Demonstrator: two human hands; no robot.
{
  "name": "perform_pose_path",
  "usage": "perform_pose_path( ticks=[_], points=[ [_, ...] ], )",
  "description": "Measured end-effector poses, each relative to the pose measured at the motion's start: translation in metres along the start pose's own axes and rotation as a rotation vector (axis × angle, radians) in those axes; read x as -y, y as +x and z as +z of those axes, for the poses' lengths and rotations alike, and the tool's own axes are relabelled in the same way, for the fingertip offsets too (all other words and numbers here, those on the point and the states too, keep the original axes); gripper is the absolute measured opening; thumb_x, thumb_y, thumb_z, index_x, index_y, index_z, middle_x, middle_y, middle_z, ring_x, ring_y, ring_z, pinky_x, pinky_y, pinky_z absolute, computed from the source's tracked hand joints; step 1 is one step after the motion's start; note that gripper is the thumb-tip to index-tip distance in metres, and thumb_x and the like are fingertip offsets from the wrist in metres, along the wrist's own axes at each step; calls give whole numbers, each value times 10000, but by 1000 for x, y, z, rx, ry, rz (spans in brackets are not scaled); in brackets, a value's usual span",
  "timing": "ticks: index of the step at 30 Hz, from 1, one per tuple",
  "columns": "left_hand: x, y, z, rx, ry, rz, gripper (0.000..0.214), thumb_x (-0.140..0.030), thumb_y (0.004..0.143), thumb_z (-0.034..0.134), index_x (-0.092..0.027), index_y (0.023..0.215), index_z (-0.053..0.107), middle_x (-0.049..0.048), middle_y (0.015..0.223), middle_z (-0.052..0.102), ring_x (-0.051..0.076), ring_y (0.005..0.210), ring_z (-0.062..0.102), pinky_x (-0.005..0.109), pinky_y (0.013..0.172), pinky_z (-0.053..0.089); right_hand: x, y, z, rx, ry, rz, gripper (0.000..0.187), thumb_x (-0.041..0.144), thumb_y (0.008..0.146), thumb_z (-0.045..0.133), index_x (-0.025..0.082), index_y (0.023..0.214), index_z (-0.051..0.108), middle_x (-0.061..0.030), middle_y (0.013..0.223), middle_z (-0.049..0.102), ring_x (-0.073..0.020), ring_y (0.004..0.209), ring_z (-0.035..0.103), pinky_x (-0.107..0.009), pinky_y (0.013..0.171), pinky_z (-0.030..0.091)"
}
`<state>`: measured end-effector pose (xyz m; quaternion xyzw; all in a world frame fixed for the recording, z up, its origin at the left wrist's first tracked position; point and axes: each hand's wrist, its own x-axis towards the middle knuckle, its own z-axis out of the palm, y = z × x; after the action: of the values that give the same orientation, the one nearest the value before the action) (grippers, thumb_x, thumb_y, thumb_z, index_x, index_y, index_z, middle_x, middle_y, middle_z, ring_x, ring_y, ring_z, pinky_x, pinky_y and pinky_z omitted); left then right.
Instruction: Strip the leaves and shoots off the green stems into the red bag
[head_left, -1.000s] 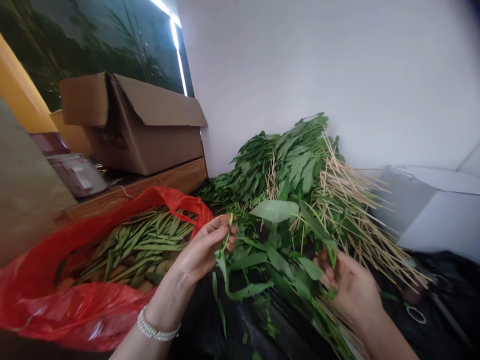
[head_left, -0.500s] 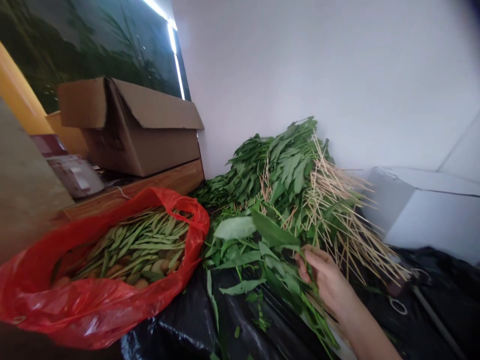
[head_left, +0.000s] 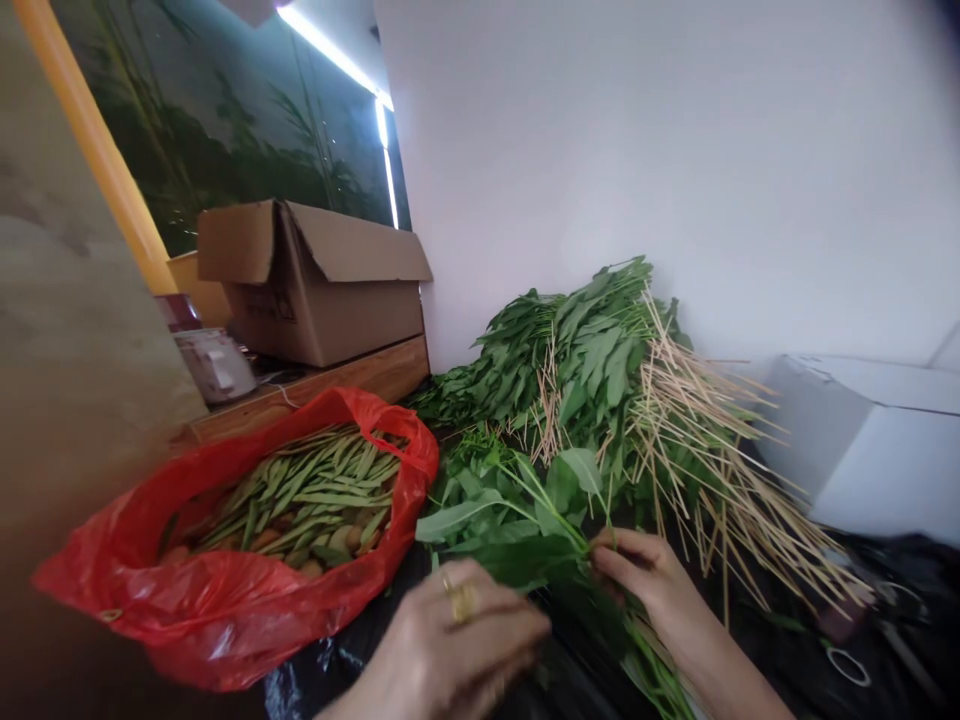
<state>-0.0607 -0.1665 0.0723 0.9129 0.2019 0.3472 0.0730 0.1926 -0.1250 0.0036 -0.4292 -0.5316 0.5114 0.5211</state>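
Note:
My right hand [head_left: 649, 580] pinches a stem of long-leafed greens [head_left: 544, 500] between thumb and fingers. Cut ends of more green stems [head_left: 652, 660] run below it toward the lower edge. Closer to me, my left hand [head_left: 457, 640], with a gold ring on one finger, is curled with its fingers together. It is just below the leaves; anything inside its fingers is hidden. Behind the hands lies a big heap of leafy greens [head_left: 577, 350], with many thin pale sticks [head_left: 720, 460] spreading out to the right.
At left, a red plastic bag [head_left: 225, 610] holds flat green bean pods [head_left: 315, 480] and round brownish items. Behind it, an open cardboard box [head_left: 352, 310] and a white tub [head_left: 217, 365] stand on a wooden surface. Black plastic [head_left: 322, 670] lies underneath. A white box [head_left: 862, 440] is at right.
My left hand has come into view from below. The leaves in my right hand have shifted, and the whole view has moved slightly left and up.

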Motion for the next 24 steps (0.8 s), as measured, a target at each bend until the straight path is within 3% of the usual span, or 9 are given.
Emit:
perform_pose_path(
  ticks=[5, 11, 14, 19, 24],
  points=[
    [24, 38, -18, -232, 155, -27, 260, -89, 882, 579, -223, 1087, 666, 42, 952, 703, 148, 834, 607, 279, 763, 494, 3, -2, 3, 44, 32, 36, 378, 523, 717, 721, 155, 672, 647, 2, 556, 583, -90, 475, 498, -200, 432, 338],
    [38, 54, -11, -249, 222, -46, 176, -156, 896, 583, -204, 1023, 695, 42, 941, 716, 158, 842, 597, 294, 772, 485, 7, -4, 6, 38, 26, 54, 451, 590, 766, 646, 163, 638, 579, 13, 492, 562, -74, 410, 474, -188, 400, 301],
    [41, 58, -9, -156, 284, -44, 183, -220, 915, 568, -223, 1054, 688, 42, 1000, 713, 175, 886, 586, 320, 798, 457, 7, -4, 6, 55, 6, 82, 458, 609, 758, 640, 161, 675, 599, 18, 476, 557, -71, 399, 464, -187, 399, 300],
    [44, 66, 0, 129, 434, 25, 199, -323, 935, 539, -264, 1078, 664, 16, 964, 709, 194, 935, 560, 339, 783, 370, 4, -2, 6, 106, -83, 89, 473, 630, 761, 614, 164, 685, 590, 17, 489, 568, -74, 404, 476, -185, 395, 299],
    [51, 70, 12, 266, 618, 203, 147, -249, 937, 531, -186, 874, 648, 33, 787, 631, 197, 877, 533, 346, 744, 318, 4, -3, 8, 101, -215, 109, 461, 614, 793, 566, 180, 642, 529, 21, 505, 571, -73, 409, 481, -179, 395, 306]
  ],
)
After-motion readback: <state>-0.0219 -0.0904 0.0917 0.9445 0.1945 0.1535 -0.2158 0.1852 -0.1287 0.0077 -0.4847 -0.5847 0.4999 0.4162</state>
